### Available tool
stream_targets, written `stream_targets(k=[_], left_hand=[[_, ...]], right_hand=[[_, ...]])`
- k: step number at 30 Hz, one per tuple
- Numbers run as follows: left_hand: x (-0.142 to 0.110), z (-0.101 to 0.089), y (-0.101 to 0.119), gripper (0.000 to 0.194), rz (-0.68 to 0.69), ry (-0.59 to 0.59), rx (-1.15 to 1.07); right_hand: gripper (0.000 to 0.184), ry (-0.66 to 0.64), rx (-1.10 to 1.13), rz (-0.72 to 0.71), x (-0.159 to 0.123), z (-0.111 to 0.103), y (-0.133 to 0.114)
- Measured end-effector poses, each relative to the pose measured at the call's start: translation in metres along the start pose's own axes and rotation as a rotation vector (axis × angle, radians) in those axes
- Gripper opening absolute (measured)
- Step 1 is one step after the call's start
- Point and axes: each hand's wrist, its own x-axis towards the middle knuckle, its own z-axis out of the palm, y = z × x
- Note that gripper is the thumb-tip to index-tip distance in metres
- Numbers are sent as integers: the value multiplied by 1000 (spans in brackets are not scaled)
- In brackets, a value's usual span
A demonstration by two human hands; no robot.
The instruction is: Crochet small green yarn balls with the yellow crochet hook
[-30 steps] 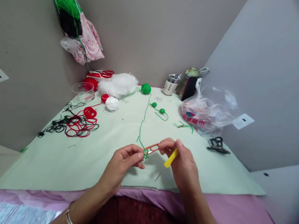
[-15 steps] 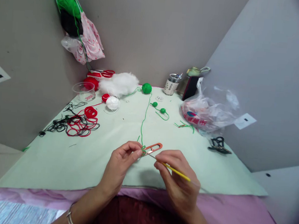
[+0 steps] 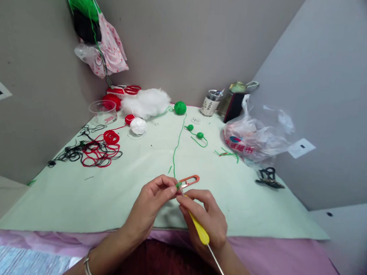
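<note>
My left hand (image 3: pixel 148 200) pinches a small piece of green yarn work (image 3: pixel 178 185), mostly hidden by the fingers. My right hand (image 3: pixel 207 215) is closed around a crochet hook (image 3: pixel 199 228) with a yellow grip and a metal shaft; its tip meets the green yarn at my left fingertips. Just beyond the fingertips lies an orange-handled thread snipper (image 3: pixel 194 180), partly covered. A green strand (image 3: pixel 176 154) runs from the work back to a green yarn ball (image 3: pixel 180 108).
Tangled red yarn (image 3: pixel 102 154) and black yarn (image 3: pixel 71 152) lie left, near white stuffing (image 3: pixel 148 103) and a clear plastic cup (image 3: pixel 102 113). On the right are a plastic bag (image 3: pixel 253 136), a black hair claw (image 3: pixel 269 178) and a pen can (image 3: pixel 210 103). Two small green balls (image 3: pixel 199 136) sit mid-table.
My right hand has moved left, closer to my left hand. The crochet hook has swung to a steeper angle, its back end now pointing down toward me. My left hand has shifted slightly right.
</note>
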Motion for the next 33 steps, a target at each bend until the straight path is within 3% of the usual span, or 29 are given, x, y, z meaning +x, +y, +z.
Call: stream_targets(k=[10,16,22,25,28,33], left_hand=[[-2,-2,1,17,-2,-43,11],[-2,0,7,21,-80,-65,-43],[-4,3,10,25,-152,-105,-112],[-5,5,8,25,-157,-114,-101],[-5,8,5,22,-121,-119,-42],[-3,5,6,20,-47,-113,46]], right_hand=[[30,-80,311,229,18,-16,-4],[24,72,685,511,19,-15,5],[23,122,1039,769,25,-10,7],[17,105,1038,765,23,-7,8],[9,76,907,661,19,-4,10],[14,63,836,560,16,0,12]])
